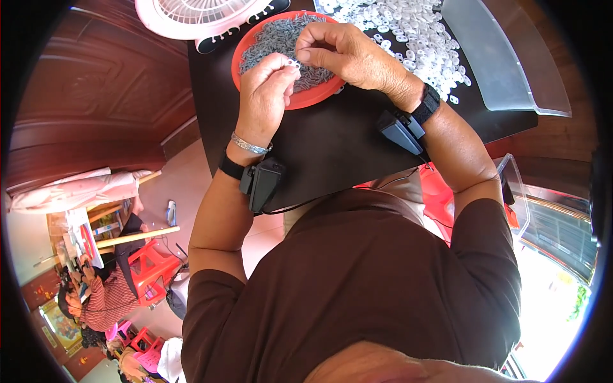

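My left hand [263,96] pinches a small white plastic piece with holes [293,64] between thumb and fingertips. Close by on its right, my right hand [357,59] has thumb and index finger pressed together; whatever they hold is too small to make out. Both hands are over a red round basin [305,102] filled with small grey screw-like pieces [271,41]. To the right of the basin, a heap of loose white plastic pieces [424,41] is spread on the dark table [319,150].
A translucent plastic tray [488,64] lies at the table's right end. At the back left stands a pink fan [198,16]. Dark devices with cables are strapped to both my wrists. Red stools [153,265] and seated people are off to the left.
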Motion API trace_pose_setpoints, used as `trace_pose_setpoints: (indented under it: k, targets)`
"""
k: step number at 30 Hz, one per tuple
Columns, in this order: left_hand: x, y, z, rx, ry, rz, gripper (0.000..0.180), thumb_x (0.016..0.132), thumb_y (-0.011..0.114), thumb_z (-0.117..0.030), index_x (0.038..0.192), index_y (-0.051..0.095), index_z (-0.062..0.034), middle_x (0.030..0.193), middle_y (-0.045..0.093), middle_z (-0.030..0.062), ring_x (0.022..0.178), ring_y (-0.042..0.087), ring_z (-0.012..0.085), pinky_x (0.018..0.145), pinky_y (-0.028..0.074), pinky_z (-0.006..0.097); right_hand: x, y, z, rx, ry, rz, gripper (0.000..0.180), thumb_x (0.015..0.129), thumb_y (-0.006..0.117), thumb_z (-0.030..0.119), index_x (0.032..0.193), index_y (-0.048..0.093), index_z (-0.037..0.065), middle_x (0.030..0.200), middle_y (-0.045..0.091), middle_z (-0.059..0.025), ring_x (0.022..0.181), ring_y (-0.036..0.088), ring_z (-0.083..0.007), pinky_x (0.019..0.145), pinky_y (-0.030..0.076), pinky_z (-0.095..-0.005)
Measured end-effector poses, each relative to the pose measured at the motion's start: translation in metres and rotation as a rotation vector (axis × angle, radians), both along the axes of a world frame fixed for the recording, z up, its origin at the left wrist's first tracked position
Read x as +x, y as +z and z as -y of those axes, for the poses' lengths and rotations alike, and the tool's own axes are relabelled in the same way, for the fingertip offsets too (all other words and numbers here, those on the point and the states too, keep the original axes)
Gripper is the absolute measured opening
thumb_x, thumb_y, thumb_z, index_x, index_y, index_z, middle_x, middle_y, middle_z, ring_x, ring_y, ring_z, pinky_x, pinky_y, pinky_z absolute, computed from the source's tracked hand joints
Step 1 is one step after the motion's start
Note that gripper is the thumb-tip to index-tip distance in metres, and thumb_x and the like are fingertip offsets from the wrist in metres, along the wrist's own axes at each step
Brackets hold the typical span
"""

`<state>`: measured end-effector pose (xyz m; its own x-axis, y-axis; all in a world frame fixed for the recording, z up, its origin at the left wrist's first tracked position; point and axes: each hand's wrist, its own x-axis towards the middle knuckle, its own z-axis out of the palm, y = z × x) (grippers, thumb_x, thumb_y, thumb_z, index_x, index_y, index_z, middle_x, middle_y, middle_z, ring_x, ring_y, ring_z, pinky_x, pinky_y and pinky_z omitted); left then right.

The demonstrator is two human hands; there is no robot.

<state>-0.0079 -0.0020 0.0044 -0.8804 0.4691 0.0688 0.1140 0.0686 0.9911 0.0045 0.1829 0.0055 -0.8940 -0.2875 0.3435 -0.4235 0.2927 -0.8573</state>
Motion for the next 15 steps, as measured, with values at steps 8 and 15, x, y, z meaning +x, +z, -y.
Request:
trace_pose_setpoints:
  k: [8,15]
  targets:
    - [-0.0018,-0.0051,0.001,0.035,-0.052,-0.007,0.015,0.086,0.051,-0.01,0.075,0.055,-0.0005,0.06,0.047,-0.0018,0.052,0.041,0.0044,0.047,0.033,0.02,0.0,-0.0032,0.0031,0.077,-0.018,0.012,0.013,0.091,0.054,0.014,0.088,0.055,0.001,0.076,0.055,-0.0011,0.073,0.048,-0.0093,0.07,0.043,-0.0247]
    - [-0.0011,-0.0057,0.001,0.02,-0.058,-0.049,0.015,0.085,0.051,-0.009,0.072,0.052,-0.0011,0.06,0.046,-0.0017,0.052,0.04,0.0044,0.047,0.033,0.02,0.0009,-0.0016,0.0044,0.186,-0.061,-0.121,0.017,0.088,0.055,0.022,0.086,0.057,0.005,0.069,0.058,-0.0111,0.067,0.058,-0.0268,0.063,0.046,-0.036]
